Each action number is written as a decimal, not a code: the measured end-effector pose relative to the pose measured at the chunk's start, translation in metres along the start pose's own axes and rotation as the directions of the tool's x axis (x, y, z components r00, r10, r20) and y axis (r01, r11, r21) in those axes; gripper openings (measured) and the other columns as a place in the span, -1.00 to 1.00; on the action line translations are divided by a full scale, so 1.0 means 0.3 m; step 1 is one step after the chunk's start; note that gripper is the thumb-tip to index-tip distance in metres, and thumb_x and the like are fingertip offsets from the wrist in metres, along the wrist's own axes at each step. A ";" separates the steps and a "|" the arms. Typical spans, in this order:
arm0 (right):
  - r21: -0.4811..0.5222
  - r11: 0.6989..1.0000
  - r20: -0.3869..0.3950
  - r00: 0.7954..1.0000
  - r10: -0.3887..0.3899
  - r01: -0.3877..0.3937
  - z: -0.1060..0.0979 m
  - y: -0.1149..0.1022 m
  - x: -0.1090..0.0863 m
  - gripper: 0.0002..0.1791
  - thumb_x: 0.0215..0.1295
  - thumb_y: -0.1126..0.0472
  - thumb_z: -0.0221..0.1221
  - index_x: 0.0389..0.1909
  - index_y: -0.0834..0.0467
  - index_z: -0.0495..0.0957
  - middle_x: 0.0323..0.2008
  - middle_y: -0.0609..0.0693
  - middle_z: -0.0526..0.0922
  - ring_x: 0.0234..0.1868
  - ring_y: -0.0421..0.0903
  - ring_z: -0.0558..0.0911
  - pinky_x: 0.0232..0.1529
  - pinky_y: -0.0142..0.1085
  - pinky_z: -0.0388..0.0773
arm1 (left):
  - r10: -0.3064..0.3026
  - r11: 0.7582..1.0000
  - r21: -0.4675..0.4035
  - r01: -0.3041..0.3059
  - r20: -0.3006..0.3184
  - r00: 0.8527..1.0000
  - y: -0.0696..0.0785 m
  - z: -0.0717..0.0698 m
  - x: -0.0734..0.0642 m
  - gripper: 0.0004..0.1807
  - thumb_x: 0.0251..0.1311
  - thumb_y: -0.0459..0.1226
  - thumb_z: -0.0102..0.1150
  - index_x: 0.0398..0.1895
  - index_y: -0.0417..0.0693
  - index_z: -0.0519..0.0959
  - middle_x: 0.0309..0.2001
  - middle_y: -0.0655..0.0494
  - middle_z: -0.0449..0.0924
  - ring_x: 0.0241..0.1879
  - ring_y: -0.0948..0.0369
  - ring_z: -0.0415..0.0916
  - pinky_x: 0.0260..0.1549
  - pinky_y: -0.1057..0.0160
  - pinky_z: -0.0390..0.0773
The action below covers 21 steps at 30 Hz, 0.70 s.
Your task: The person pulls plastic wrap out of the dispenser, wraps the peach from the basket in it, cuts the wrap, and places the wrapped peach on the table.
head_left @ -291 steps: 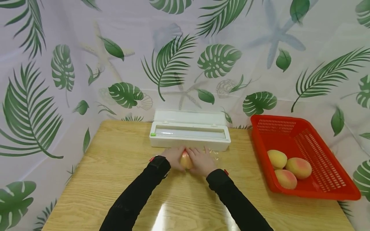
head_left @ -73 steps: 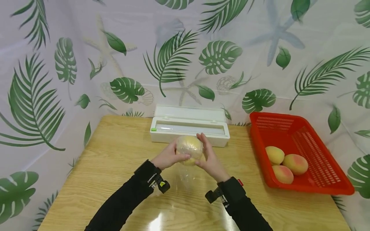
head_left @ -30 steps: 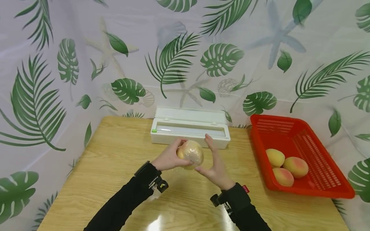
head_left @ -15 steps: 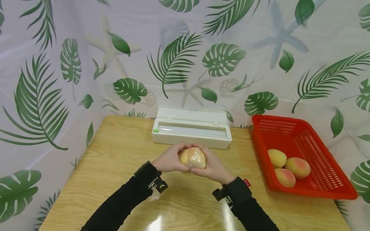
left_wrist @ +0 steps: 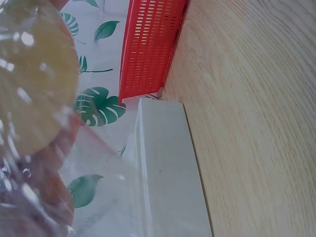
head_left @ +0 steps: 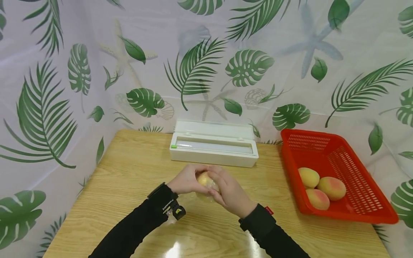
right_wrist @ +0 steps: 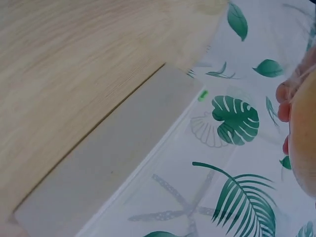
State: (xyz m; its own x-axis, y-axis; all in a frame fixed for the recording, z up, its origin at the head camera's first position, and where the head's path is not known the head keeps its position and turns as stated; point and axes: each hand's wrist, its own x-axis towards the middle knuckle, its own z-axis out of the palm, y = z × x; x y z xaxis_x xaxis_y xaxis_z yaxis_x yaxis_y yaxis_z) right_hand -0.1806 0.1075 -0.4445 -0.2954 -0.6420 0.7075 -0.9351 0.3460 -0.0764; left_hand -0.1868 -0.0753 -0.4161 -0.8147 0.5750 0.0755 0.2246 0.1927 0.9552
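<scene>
Where left hand (head_left: 188,180) and right hand (head_left: 229,191) meet, curled fingers clasp a wrapped peach (head_left: 204,178), seemingly to steady it.

head cam: above, facing forward/down over surface (head_left: 135,157). wrist cams: tilted, close to wrapped fruit (head_left: 204,178). all three share white box (head_left: 213,158); head + left wrist share red basket (head_left: 355,215).

Black-sleeved left forearm (head_left: 132,225) and right forearm (head_left: 279,238), slanting forward and inward, black-banded wrists (head_left: 162,192) raised, left hand (head_left: 187,180) curled in a grip, right hand (head_left: 229,190) curled in opposite it, fingers (head_left: 198,167) of both close together, thumbs (head_left: 199,188) on the near side
</scene>
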 end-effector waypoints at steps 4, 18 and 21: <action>-0.095 0.991 0.016 0.996 -0.089 0.091 0.009 0.009 -0.005 -0.55 0.40 0.10 -0.27 -0.02 0.42 0.33 0.00 0.29 0.38 0.05 0.14 0.37 0.06 -0.16 0.29 | 0.007 1.000 0.004 -0.007 -0.018 1.000 0.012 0.003 -0.001 -0.43 -0.29 -0.39 0.37 -0.06 -0.31 0.47 -0.24 0.07 0.53 -0.34 0.28 0.42 -0.36 0.31 0.48; -0.017 1.000 -0.049 0.999 0.012 -0.013 0.028 0.025 -0.022 -0.49 0.41 0.02 -0.35 -0.08 0.21 0.52 0.02 0.25 0.40 0.08 0.19 0.32 0.01 0.07 0.23 | -0.060 0.996 -0.060 0.058 -0.029 0.998 -0.066 0.041 0.038 -0.37 -0.09 -0.31 0.28 0.12 -0.26 0.33 -0.01 -0.08 0.42 -0.26 0.23 0.37 -0.37 0.33 0.43; 0.016 0.999 -0.008 1.000 0.028 -0.028 0.004 0.028 -0.012 -0.41 0.41 -0.03 -0.40 -0.03 0.30 0.46 0.03 0.22 0.40 0.09 0.17 0.31 0.03 0.09 0.17 | -0.044 0.994 -0.099 0.047 0.032 0.999 -0.078 0.041 0.048 -0.35 0.01 -0.19 0.21 0.18 -0.24 0.27 0.04 -0.06 0.38 -0.20 0.22 0.36 -0.32 0.31 0.43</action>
State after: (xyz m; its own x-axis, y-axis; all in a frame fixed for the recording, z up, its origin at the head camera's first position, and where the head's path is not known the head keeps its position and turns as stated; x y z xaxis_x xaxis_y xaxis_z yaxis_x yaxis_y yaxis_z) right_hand -0.1875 0.1119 -0.4484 -0.3202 -0.6265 0.7106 -0.9294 0.3532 -0.1073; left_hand -0.1972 -0.0619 -0.4408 -0.8064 0.5908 0.0242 0.1318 0.1397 0.9814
